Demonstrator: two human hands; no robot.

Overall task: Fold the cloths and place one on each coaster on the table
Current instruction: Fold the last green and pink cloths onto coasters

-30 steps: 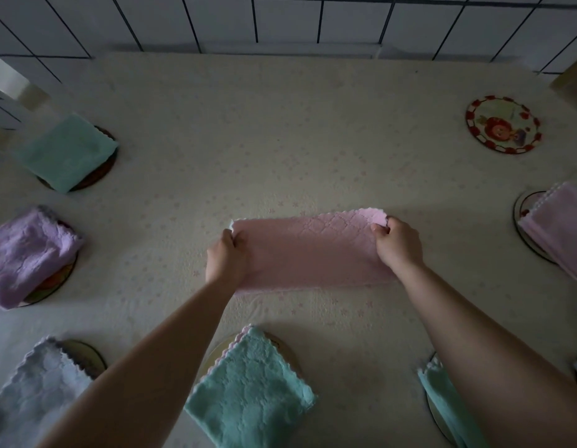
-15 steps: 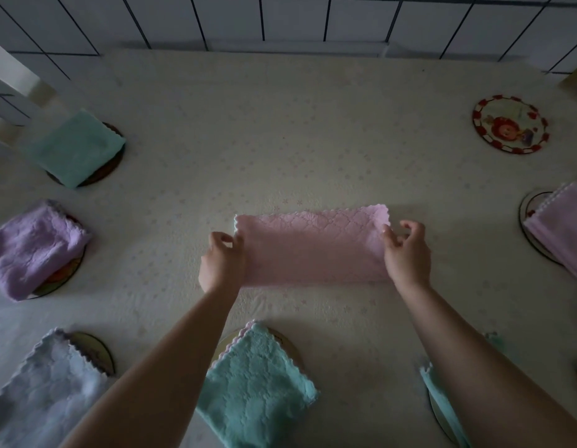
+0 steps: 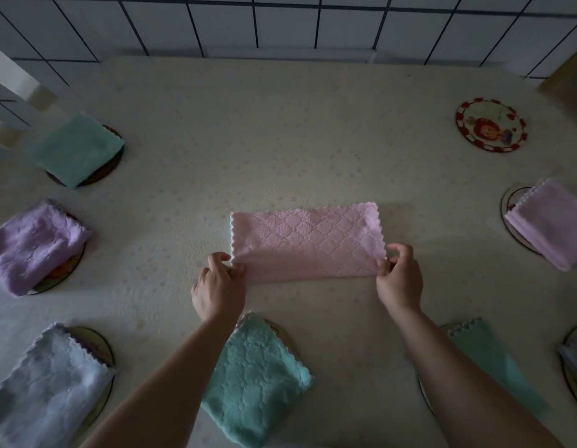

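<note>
Nearest cloths: a teal cloth (image 3: 254,383), plush with an embossed pattern and scalloped edge, lies folded square on a round coaster just past the left forearm; a second teal cloth (image 3: 484,360) shows beside the right forearm, blurred.
Near left: a pale grey-white cloth (image 3: 44,386), fluffy and wavy-edged, covers most of a dark-rimmed round coaster (image 3: 96,344).
Left hand (image 3: 217,287): thumb and fingertips pinch the near left corner of the pink cloth, the other fingers curled.
Right hand (image 3: 398,279): thumb and forefinger pinch the near right corner, the remaining fingers arched above it.
Pink cloth (image 3: 304,242): mid-table, folded to a long rectangle lying flat, with quilted diamond embossing and zigzag-trimmed short ends.
Middle sides: a lilac cloth (image 3: 35,244), crumpled and thick, sits on a coaster at left; a pale pink cloth (image 3: 548,224), folded in layers, sits on a coaster at right.
Far left: a smooth green cloth (image 3: 75,148), folded square, on a dark coaster.
Far right: a bare round coaster (image 3: 490,129), glossy, red-bordered with a cartoon print.
Table (image 3: 280,140): cream covering with a fine textured surface and faint flower specks, ending at a white tiled wall (image 3: 280,24) with dark grout.
</note>
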